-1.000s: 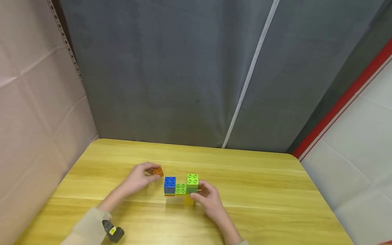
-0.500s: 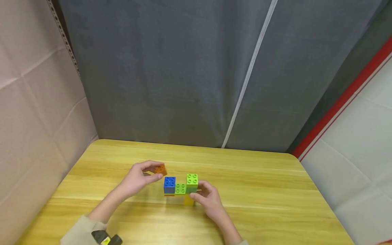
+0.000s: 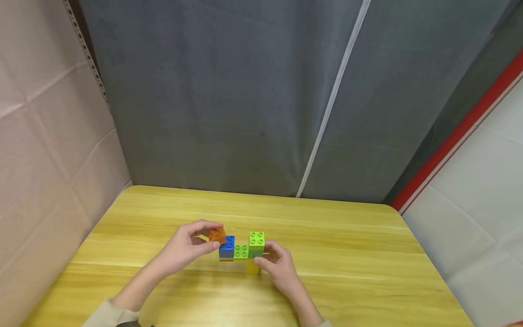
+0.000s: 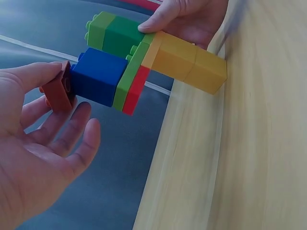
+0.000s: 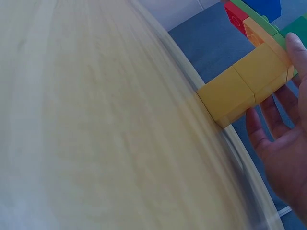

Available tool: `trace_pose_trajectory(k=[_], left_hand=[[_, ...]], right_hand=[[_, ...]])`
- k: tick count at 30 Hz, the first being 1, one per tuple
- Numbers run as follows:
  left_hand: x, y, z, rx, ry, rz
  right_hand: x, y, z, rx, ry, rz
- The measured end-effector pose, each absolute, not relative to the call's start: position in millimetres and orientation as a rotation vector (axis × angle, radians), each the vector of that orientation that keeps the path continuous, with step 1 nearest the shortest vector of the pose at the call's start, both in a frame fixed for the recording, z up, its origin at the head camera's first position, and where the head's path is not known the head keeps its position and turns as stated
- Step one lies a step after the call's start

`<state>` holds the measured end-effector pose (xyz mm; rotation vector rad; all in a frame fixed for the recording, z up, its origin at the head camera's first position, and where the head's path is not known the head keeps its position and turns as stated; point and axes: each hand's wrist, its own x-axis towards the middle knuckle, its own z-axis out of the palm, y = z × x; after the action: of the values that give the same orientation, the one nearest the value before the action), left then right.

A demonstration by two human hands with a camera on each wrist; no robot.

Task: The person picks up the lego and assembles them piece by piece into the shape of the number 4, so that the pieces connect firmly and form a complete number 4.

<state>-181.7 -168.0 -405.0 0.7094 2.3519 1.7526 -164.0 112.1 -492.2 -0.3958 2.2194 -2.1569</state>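
My left hand (image 3: 185, 247) pinches an orange building brick (image 3: 217, 235) between thumb and fingers. The brick is tilted, right at the studded top of a blue brick (image 4: 99, 76). That blue brick sits on the left end of a built structure: a thin light green brick (image 3: 241, 251) spans the middle, with a thin red brick (image 4: 136, 90) under its left part. At the right end, a lime brick (image 3: 256, 239) tops a dark green one (image 4: 122, 36). Stacked yellow bricks (image 5: 243, 81) form the leg below. My right hand (image 3: 279, 268) grips the structure's right side around the green bricks.
The structure's leg stands on a wood-grain table (image 3: 347, 254). A grey curtain (image 3: 229, 100) hangs behind the far table edge. Pale fabric walls rise at the left (image 3: 53, 118) and right, the right one with a red band (image 3: 457, 136).
My left hand has carried the orange brick rightward, up and then down onto the blue brick's left side. The right hand and the structure have stayed in place.
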Motion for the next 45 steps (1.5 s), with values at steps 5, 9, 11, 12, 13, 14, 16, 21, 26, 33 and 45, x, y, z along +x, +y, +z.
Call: trace_pose_trajectory(k=[5,9,11,12,13,14,16,21,26,33,45], left_hand=[[-178,-164,-404,0.740,2.368,1.776],[-176,-162,-403,0.774,2.395,1.765],[-175,-160,-403,0.794,2.409,1.768],[-175,-160,-403,0.808,2.420,1.768],[-175,-159,-403,0.827,2.430,1.769],[-175,-159,-404,0.848,2.439,1.770],[-174,-158,-404,0.899,2.457,1.772],[-172,-157,-406,1.023,2.464,1.782],[-171,-157,-406,1.057,2.446,1.786],[-171,-157,-404,0.971,2.463,1.767],[-174,-157,-402,0.872,2.416,1.753]], right_hand=[[-163,113,-492,-0.395,2.221,-2.159],[-162,112,-492,-0.400,2.225,-2.162],[-162,112,-493,-0.402,2.222,-2.166],[-162,112,-493,-0.402,2.222,-2.168],[-162,111,-493,-0.403,2.222,-2.169],[-162,111,-493,-0.404,2.220,-2.171],[-162,110,-492,-0.415,2.213,-2.179],[-160,109,-491,-0.441,2.196,-2.192],[-161,110,-492,-0.442,2.196,-2.191],[-160,110,-492,-0.434,2.205,-2.193],[-161,109,-493,-0.423,2.206,-2.182]])
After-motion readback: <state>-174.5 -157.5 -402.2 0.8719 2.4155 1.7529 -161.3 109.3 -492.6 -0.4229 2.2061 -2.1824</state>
